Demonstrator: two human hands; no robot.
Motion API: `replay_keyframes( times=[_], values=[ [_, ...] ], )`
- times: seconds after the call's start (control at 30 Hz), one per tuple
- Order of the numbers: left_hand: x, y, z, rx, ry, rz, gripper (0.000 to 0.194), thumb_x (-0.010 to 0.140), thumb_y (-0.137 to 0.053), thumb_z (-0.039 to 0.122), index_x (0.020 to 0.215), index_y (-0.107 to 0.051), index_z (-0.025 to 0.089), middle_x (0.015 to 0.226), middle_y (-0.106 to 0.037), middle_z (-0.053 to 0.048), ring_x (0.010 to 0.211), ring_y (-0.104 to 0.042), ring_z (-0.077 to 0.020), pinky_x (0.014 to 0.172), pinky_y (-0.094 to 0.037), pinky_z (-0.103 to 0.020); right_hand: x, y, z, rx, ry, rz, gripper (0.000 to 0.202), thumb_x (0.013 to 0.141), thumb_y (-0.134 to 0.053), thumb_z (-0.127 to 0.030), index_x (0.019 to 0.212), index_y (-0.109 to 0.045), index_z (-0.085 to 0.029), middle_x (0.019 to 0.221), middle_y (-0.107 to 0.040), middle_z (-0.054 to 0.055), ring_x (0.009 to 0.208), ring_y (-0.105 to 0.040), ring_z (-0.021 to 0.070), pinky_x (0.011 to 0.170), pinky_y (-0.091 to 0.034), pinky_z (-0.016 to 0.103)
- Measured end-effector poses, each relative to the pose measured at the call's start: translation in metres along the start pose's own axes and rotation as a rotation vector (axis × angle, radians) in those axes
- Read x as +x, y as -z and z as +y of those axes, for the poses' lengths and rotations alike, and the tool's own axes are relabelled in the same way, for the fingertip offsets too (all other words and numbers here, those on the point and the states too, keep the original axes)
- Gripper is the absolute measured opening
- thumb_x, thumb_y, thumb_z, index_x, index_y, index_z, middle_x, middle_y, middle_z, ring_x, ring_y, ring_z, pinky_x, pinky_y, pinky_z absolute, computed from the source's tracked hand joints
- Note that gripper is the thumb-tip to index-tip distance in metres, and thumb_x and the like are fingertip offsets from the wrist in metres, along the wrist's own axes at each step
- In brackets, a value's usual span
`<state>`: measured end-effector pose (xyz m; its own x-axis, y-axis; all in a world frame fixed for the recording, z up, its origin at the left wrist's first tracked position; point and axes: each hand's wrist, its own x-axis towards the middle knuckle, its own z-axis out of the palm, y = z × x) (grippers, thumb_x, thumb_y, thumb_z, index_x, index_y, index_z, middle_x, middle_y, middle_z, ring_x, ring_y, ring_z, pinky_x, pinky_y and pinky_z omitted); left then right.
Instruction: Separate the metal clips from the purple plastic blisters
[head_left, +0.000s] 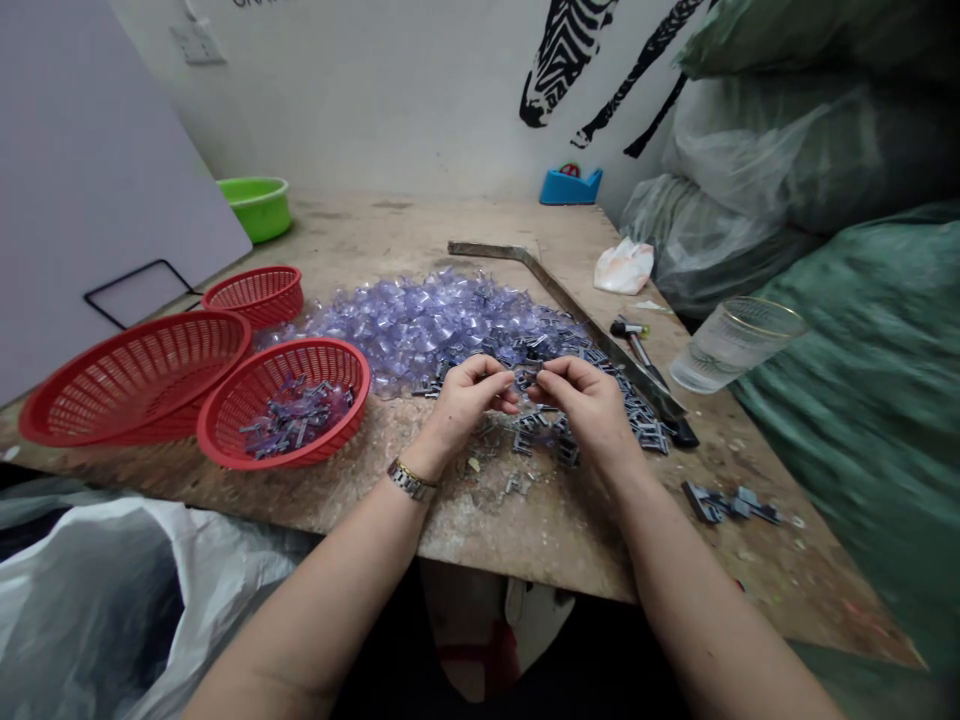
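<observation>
My left hand [469,395] is closed in a pinch at a small clear purplish plastic piece [523,380], partly hidden by the fingertips. Close beside it, my right hand [589,400] pinches what looks like a small grey plastic part, mostly covered by the fingers. Behind both hands spreads a heap of clear purple plastic pieces [420,320]. Grey plastic parts [649,425] lie along its right side, and more sit on the table under my hands. To the left, a red basket [358,390] holds purple and grey pieces joined or mixed together.
Two more red baskets [135,370] [255,285] stand left. A bent metal strip [570,300] borders the heap, beside a black-handled tool [645,350]. A drinking glass [731,345], grey blocks [731,503], blue tape dispenser [570,188] and green bags [862,370] occupy the right.
</observation>
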<state>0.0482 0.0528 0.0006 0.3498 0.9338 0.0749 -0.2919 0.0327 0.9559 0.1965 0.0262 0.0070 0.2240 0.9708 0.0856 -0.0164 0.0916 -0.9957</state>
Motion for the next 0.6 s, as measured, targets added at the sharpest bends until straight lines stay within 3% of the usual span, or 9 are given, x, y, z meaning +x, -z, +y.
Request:
replay_keyframes(
  times=[0.2, 0.6],
  values=[
    [0.0017, 0.002, -0.0018, 0.013, 0.008, 0.047, 0.025, 0.07, -0.071, 0.032, 0.07, -0.054, 0.014, 0.058, -0.057, 0.004, 0.05, -0.057, -0.0063, 0.051, -0.051, -0.018, 0.0006, -0.0012, -0.001, 0.104, -0.077, -0.021, 0.034, 0.053, -0.081, -0.04, 0.068, -0.058, -0.02, 0.06, -0.061, -0.006, 0.056, -0.065, 0.0125, 0.064, -0.056, 0.028],
    [0.0008, 0.0007, -0.0007, 0.156, -0.064, 0.058, 0.019, 0.076, -0.065, 0.025, 0.068, -0.052, 0.014, 0.062, -0.053, 0.004, 0.051, -0.058, -0.0062, 0.051, -0.051, -0.018, -0.0029, -0.0047, -0.0003, -0.093, 0.069, -0.034, 0.018, 0.065, -0.069, -0.035, 0.066, -0.06, -0.019, 0.059, -0.061, -0.002, 0.059, -0.061, 0.014, 0.062, -0.051, 0.028]
  ],
)
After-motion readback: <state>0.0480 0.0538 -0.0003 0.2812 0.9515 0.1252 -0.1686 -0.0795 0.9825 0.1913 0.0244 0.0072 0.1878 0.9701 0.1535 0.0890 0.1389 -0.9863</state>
